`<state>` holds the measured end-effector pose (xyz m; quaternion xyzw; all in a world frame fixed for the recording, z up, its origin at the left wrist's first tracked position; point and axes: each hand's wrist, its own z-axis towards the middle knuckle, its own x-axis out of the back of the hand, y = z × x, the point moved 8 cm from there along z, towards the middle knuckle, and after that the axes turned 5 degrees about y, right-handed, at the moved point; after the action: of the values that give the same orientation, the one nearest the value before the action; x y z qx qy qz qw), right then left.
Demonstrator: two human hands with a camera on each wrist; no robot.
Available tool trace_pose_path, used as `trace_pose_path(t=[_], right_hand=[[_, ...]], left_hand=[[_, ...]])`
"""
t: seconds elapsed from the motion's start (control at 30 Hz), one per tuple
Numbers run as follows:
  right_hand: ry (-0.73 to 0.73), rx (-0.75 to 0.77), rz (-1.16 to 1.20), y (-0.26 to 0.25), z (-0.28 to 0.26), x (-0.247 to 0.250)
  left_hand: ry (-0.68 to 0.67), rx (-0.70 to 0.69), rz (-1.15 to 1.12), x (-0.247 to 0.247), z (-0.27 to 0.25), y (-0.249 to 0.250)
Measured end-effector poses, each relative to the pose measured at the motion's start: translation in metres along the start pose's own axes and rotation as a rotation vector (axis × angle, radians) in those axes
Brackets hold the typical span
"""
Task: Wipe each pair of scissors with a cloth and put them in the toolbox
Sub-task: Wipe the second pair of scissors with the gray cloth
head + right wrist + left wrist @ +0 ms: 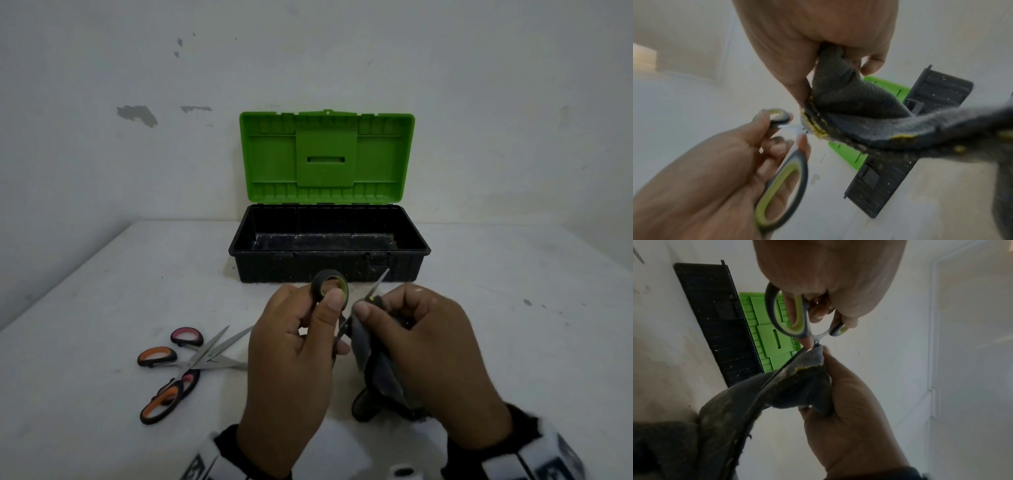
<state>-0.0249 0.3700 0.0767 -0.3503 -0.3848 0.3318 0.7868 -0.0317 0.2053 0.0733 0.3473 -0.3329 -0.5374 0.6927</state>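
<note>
While your left hand [291, 346] is gripping the green-handled scissors [789, 316] by their loops, your right hand [435, 356] is pinching the grey cloth [855, 104] around the blades, toolbox [329, 263] sitting open at twelve o'clock, two more pairs of scissors [191, 359] lying at nine on the counter [102, 308].

Toolbox [329, 263]: matt black plastic, speckled; lid [327, 157] smooth green plastic. Cloth [849, 100]: coarse grey fabric. Scissors [797, 327]: shiny metal blades.

Head view high, facing down-forward, 2 wrist views close, all sharing the toolbox [329, 260].
</note>
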Motion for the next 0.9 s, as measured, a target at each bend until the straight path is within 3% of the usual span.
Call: trace_pose_path(t=[0.1,0.23,0.4,0.53,0.73,0.9], right_hand=[[-0.01,-0.012,0.007,0.001,0.001,0.004],[-0.101,0.043,-0.014,-0.009,-0.008,-0.008],[0.004,-0.019,0.013,0.006,0.004,0.005],[-0.082,-0.026,0.058,0.001,-0.006,-0.004],[0.045,-0.048,0.043,0.014,0.013,0.007],[0.063,-0.19,0.171,0.031,0.032,0.017]], left_hand=[[-0.009,0.014,-0.018,0.0,-0.001,-0.002],[0.009,-0.075,0.05,0.002,0.002,-0.001],[-0.028,-0.01,-0.014,-0.004,-0.001,-0.001],[-0.032,-0.112,0.009,-0.004,0.0,0.003],[-0.071,-0.132,-0.002,-0.005,0.002,0.002],[-0.096,-0.123,0.036,-0.007,0.0,-0.002]])
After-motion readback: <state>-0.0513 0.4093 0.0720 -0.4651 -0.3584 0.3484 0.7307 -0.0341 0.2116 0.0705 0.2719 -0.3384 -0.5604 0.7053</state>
